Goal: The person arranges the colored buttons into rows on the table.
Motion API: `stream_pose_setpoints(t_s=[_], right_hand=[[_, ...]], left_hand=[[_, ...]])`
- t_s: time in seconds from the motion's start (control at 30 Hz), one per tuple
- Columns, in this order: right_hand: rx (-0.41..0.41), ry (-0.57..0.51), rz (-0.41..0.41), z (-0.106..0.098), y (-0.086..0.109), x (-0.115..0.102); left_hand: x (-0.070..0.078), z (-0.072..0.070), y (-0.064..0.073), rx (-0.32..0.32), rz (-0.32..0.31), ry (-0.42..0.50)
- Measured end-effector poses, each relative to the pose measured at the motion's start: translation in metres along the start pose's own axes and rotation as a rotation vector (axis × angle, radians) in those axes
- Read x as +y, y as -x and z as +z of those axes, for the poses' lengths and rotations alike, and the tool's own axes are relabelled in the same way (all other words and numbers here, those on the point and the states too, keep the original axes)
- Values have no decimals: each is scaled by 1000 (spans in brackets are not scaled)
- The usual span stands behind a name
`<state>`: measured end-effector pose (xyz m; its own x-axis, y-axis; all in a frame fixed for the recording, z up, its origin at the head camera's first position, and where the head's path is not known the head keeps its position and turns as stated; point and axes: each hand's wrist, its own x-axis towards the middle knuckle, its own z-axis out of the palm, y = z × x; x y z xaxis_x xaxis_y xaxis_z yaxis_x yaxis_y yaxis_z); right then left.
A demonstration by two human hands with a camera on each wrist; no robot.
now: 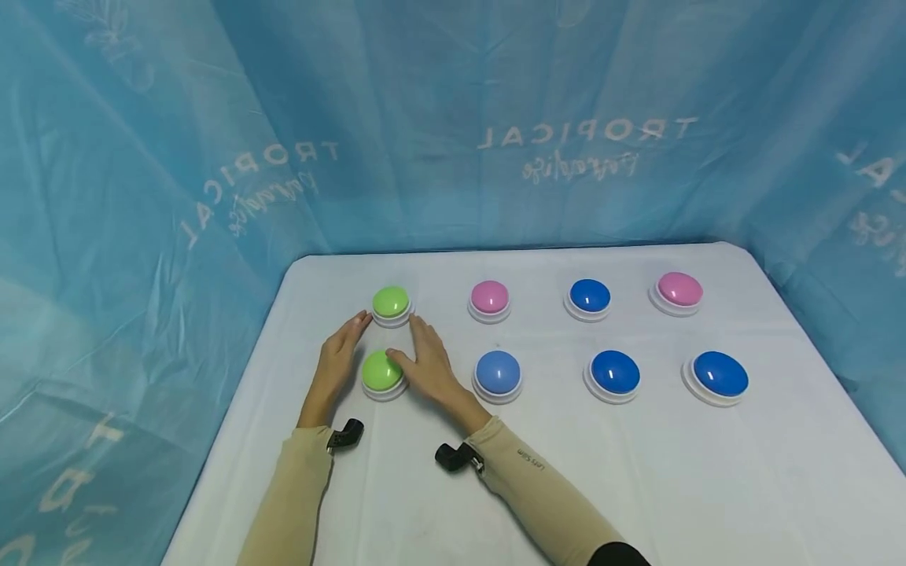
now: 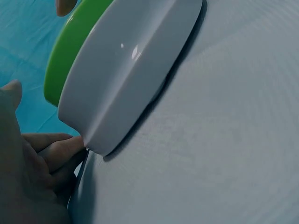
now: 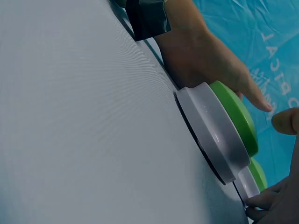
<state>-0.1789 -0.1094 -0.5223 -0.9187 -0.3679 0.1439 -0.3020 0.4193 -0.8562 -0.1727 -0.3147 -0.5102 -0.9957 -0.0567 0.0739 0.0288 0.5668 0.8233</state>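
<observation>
Two green push buttons on white bases stand one behind the other at the left of the table. My left hand (image 1: 338,358) lies along their left side, its fingertips at the base of the far green button (image 1: 391,302). From the other side my right hand (image 1: 430,363) reaches forward, its straight fingers at that same base's right edge. Its thumb overlaps the edge of the near green button (image 1: 381,370) in the head view. The near button's white base (image 3: 212,133) sits between both hands in the right wrist view, where the right fingertips meet the far base.
To the right stand two pink buttons (image 1: 490,297) (image 1: 680,289) and several blue buttons (image 1: 498,373) (image 1: 591,295) (image 1: 615,372) (image 1: 720,373), all on white bases in two rows. A white cloth (image 1: 566,487) covers the table. Blue printed curtains (image 1: 453,196) hang behind and at both sides.
</observation>
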Motion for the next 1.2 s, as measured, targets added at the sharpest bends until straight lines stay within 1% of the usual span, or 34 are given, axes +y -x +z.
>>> stream_pose_setpoints(t_s=[0.07, 0.2, 0.3, 0.4, 0.47, 0.53, 0.6, 0.7, 0.83, 0.97, 1.13, 1.2], right_hand=[[5, 0, -10, 0, 0, -1], [-6, 14, -1, 1, -1, -3], [5, 23, 2, 1, 2, -1], [10, 40, -21, 4, 12, -1], [-6, 76, -42, 7, 22, -2], [-26, 117, -51, 9, 34, -4], [-44, 165, -57, 8, 46, -5], [-68, 241, -67, 6, 58, -5], [-59, 299, -96, 5, 62, -6], [-23, 312, -96, 8, 59, -3], [-10, 312, -97, 10, 56, -1], [-2, 309, -97, 8, 56, 0]], left_hand=[[1, -1, 0, 0, 5, -6], [2, -2, 0, -2, 10, -26], [3, 1, 1, 13, 6, -23], [2, 2, 11, 52, -7, -18], [2, 2, 20, 82, -16, -25], [2, 3, 30, 92, -12, -25], [3, 4, 40, 76, -2, -19], [4, 7, 54, 24, 12, 2], [6, 6, 65, -47, 0, 17], [6, 6, 66, -75, -18, 28], [5, 5, 65, -68, -29, 17], [6, 7, 63, -65, -19, 16]])
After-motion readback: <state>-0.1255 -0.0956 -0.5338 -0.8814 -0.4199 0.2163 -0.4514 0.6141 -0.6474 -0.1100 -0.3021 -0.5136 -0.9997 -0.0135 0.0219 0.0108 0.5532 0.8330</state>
